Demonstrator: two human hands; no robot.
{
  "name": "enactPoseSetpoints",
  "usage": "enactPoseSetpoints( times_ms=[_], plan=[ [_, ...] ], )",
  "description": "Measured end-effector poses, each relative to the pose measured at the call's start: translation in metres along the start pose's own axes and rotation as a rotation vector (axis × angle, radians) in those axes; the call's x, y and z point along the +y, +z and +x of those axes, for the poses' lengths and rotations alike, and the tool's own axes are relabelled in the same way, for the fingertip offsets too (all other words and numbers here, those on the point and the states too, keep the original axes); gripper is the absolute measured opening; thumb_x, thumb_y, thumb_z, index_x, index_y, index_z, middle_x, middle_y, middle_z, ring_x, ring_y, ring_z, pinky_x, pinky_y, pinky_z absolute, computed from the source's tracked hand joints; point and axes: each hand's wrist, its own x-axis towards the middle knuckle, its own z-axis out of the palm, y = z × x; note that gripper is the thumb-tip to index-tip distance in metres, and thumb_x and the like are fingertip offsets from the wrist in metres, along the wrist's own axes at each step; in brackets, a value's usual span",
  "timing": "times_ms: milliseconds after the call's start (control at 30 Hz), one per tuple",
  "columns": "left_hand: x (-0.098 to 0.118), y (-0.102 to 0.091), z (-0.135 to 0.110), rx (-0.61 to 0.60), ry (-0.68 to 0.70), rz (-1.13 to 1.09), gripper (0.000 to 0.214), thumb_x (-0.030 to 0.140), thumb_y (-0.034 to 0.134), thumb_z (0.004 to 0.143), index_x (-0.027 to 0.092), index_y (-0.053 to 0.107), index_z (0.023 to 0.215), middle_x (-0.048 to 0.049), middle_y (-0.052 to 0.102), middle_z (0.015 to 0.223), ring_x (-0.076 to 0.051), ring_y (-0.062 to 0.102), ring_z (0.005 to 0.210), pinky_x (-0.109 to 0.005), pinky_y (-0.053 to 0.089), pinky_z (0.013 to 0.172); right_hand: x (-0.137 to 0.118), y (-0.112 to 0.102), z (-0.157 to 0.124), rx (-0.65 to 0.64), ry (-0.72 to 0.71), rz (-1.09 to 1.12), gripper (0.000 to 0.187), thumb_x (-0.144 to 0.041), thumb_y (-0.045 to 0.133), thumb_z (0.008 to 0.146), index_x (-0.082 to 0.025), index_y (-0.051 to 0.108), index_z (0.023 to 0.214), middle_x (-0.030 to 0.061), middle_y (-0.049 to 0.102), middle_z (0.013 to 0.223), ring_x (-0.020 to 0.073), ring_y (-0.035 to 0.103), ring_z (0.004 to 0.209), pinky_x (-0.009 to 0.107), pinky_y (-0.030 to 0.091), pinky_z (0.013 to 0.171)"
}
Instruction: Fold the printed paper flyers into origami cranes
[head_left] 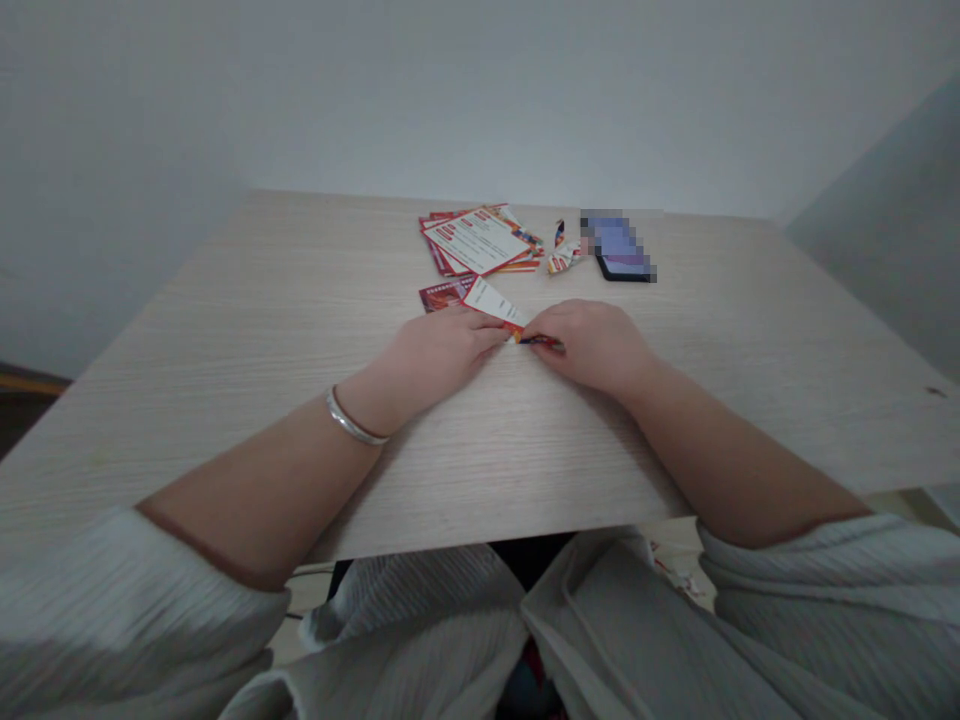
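Observation:
My left hand (439, 352) and my right hand (592, 340) rest on the wooden table (247, 330) and meet at a red-and-white printed paper sheet (480, 296). The sheet is partly folded, with its white side turned up. Both hands pinch its near right corner, fingers pressed together on the fold. A silver bangle (352, 420) circles my left wrist. Part of the sheet is hidden under my fingers.
A fanned stack of similar red-and-white sheets (476, 240) lies further back. To its right sit a small folded paper figure (562, 255) and a dark phone (622, 255). A grey wall stands behind the table.

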Motion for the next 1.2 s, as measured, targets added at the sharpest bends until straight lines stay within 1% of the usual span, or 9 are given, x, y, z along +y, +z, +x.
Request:
enactPoseSetpoints(
  times_ms=[133,300,433,533,667,833,1000,1100,1200],
  plan=[
    [0.006,-0.009,0.002,-0.047,-0.057,0.092,0.036,0.018,0.045,0.107,0.014,0.071,0.131,-0.0139,0.074,0.131,-0.026,0.075,0.109,-0.038,0.06,0.092,-0.004,0.002,0.003,0.026,-0.007,-0.067,0.03,-0.023,0.052,0.102,-0.018,0.08,0.112,0.0091,0.08,0.116,0.027,0.072,0.107,0.037,0.047,0.083],
    [0.01,-0.01,0.003,-0.08,-0.087,0.16,0.031,0.02,0.046,0.107,0.014,0.072,0.123,-0.0129,0.076,0.121,-0.026,0.075,0.103,-0.035,0.057,0.082,-0.006,0.005,0.007,0.054,0.008,-0.12,0.028,-0.023,0.054,0.1,-0.015,0.079,0.107,0.0107,0.08,0.108,0.0275,0.072,0.1,0.038,0.045,0.078],
    [0.013,-0.009,0.003,-0.079,-0.153,0.181,0.026,0.02,0.048,0.105,0.013,0.072,0.112,-0.0138,0.076,0.109,-0.028,0.075,0.098,-0.036,0.055,0.073,-0.008,0.009,0.007,0.114,0.033,-0.087,0.023,-0.024,0.057,0.095,-0.015,0.078,0.101,0.0114,0.08,0.104,0.0272,0.072,0.096,0.037,0.043,0.076],
    [0.015,-0.01,0.003,-0.069,-0.219,0.167,0.026,0.02,0.049,0.103,0.012,0.072,0.113,-0.0146,0.076,0.107,-0.029,0.075,0.095,-0.036,0.053,0.069,-0.009,0.011,0.006,0.149,0.039,-0.032,0.022,-0.025,0.058,0.094,-0.017,0.078,0.1,0.011,0.08,0.102,0.0265,0.071,0.094,0.037,0.043,0.076],
    [0.017,-0.009,0.004,-0.014,-0.233,0.15,0.025,0.021,0.051,0.102,0.011,0.071,0.112,-0.0152,0.076,0.106,-0.03,0.074,0.095,-0.036,0.053,0.069,-0.012,0.013,0.006,0.169,0.08,0.01,0.022,-0.023,0.056,0.094,-0.018,0.077,0.097,0.0101,0.081,0.098,0.0257,0.071,0.091,0.036,0.042,0.076],
    [0.02,-0.009,0.004,0.07,-0.142,0.09,0.028,0.026,0.049,0.104,0.012,0.073,0.103,-0.0131,0.077,0.098,-0.029,0.073,0.095,-0.039,0.055,0.08,-0.019,0.013,0.007,0.222,0.075,0.086,0.019,-0.023,0.057,0.092,-0.019,0.076,0.095,0.0091,0.081,0.098,0.0246,0.069,0.089,0.035,0.041,0.075],
    [0.019,-0.01,0.004,0.113,-0.123,0.07,0.028,0.023,0.048,0.102,0.013,0.074,0.097,-0.0118,0.076,0.089,-0.028,0.072,0.087,-0.038,0.053,0.075,-0.022,0.012,0.006,0.232,0.125,0.177,0.014,-0.025,0.061,0.089,-0.022,0.074,0.091,0.0056,0.079,0.092,0.0221,0.066,0.084,0.033,0.04,0.071],
    [0.017,-0.009,0.003,0.125,-0.143,0.066,0.027,0.023,0.049,0.101,0.014,0.074,0.095,-0.0118,0.075,0.088,-0.028,0.072,0.086,-0.037,0.051,0.072,-0.017,0.01,0.005,0.226,0.169,0.165,0.011,-0.023,0.062,0.086,-0.022,0.073,0.087,0.0056,0.078,0.091,0.0222,0.066,0.084,0.032,0.038,0.069],
    [0.014,-0.007,0.003,0.122,-0.156,0.049,0.025,0.023,0.05,0.101,0.015,0.074,0.094,-0.011,0.075,0.088,-0.027,0.071,0.087,-0.036,0.051,0.073,-0.01,0.008,0.003,0.21,0.172,0.126,0.011,-0.022,0.062,0.084,-0.021,0.073,0.087,0.0064,0.078,0.092,0.0231,0.066,0.085,0.033,0.038,0.069]
  ],
)
